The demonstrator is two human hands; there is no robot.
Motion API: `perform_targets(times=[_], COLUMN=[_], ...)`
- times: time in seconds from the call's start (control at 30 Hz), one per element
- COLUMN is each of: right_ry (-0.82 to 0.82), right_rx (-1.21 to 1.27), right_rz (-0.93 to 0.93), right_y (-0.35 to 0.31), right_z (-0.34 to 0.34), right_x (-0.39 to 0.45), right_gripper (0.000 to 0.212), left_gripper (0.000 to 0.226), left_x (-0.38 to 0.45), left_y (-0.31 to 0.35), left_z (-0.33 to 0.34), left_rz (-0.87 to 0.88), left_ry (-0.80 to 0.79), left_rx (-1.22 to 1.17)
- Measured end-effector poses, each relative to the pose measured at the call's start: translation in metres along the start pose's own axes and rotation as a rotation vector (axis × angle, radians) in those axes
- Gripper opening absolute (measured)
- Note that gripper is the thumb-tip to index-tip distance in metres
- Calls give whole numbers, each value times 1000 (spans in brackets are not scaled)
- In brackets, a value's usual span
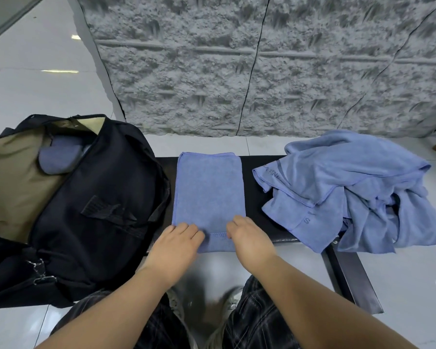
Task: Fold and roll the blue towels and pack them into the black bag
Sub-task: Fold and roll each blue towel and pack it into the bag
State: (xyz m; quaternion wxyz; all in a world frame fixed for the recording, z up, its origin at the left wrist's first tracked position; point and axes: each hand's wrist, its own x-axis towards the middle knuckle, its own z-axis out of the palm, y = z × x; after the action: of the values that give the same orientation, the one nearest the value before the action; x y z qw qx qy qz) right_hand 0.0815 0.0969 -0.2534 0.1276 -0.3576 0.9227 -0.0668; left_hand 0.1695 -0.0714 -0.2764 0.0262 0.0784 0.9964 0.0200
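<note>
Both my hands on the folded towel

My left hand (pixel 180 239) and right hand (pixel 247 235) pinch the folded towel's (pixel 208 190) 6 o'clock edge on the desk (pixel 264 212).

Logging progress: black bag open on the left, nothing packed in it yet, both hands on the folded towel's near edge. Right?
Not quite. The head view shows a rolled blue towel already inside the black bag. The rest holds: left hand and right hand at the folded towel.

Folded towel (pixel 208 190) centred on bench (pixel 261 197); open bag (pixel 96 205) just left, holding rolled towel (pixel 58 157) (near its far end); loose towel heap (pixel 358 190) right. Both hands (pixel 178 241) (pixel 249 235) on folded towel's near edge. Wall (pixel 262 66) behind.
</note>
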Motion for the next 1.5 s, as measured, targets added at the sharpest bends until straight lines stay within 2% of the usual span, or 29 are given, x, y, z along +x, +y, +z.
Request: perform_targets(times=[0.07, 0.1, 0.2, 0.27, 0.4, 0.47, 0.53, 0.63, 0.7, 0.77, 0.8, 0.87, 0.93, 0.97, 1.07, 1.2, 1.33, 1.43, 1.5], right_ry=[82, 55, -43, -24, -32, -89, -85, -105, -69, -5, 24, 132, 199, 197, 136, 165, 70, 17, -4], right_rx=[17, -17, -129, -145, -100, -16, 109, 194, 154, 98, 89, 67, 70, 60, 77, 95, 58, 36, 60], right_rz=[-73, -89, -57, -49, -36, 14, 77, 132, 131, 121, 126, 100, 81, 64, 35, 28, 22, -15, -7], right_y=[-3, -3, 1, 2, -1, 5, 10, 11, 13, 15, 14, 11, 11, 12, 12, 10, 10, 12, 14], right_z=[2, 2, 7, 7, 0, 0, -1, -3, -2, 4, 6, 6, 8, 9, 13, 10, 2, 4, 4], right_x=[-3, -4, -7, -5, -3, -5, -7, -8, -5, 0, 3, 5, 7, 8, 12, 7, 5, 5, 6], right_gripper=[26, 29, 48, 59, 45, 43, 38, 32, 31, 29, 27, 20, 28, 32, 26, 4, 33, 40, 41], left_gripper=[42, 39, 33, 29, 24, 17, 15, 12, 11, 11, 20, 37, 36, 35, 50, 43, 33, 28, 15], left_x=[3, 5, 9, 9, 8, 5, 4, 7, 10, 11, 11, 13, 12, 11, 11, 18, 20, 20, 21], left_y=[-1, -1, 0, -1, -8, -11, -15, -16, -14, -11, -10, -7, 0, 4, 11, 9, 8, 3, 0], left_z=[3, 2, 0, 1, 2, 0, -4, -7, -11, -13, -13, -10, -8, -8, -6, 0, 2, 2, 2], left_rz=[-16, -27, -79, -103, -144, -165, -195, -242, -265, -224, -193, -102, -50, -42, -69, -105, -112, -134, -140], left_ry=[30, 47, 75, 97, 93, 42, -81, -113, -82, 86, 131, 150, 150, 139, 47, 95, 125, 139, 165], left_rx=[-1, -5, -20, -19, -142, -243, -358, -488, -389, -214, -157, -43, -7, -9, 36, 40, -39, -85, -94])
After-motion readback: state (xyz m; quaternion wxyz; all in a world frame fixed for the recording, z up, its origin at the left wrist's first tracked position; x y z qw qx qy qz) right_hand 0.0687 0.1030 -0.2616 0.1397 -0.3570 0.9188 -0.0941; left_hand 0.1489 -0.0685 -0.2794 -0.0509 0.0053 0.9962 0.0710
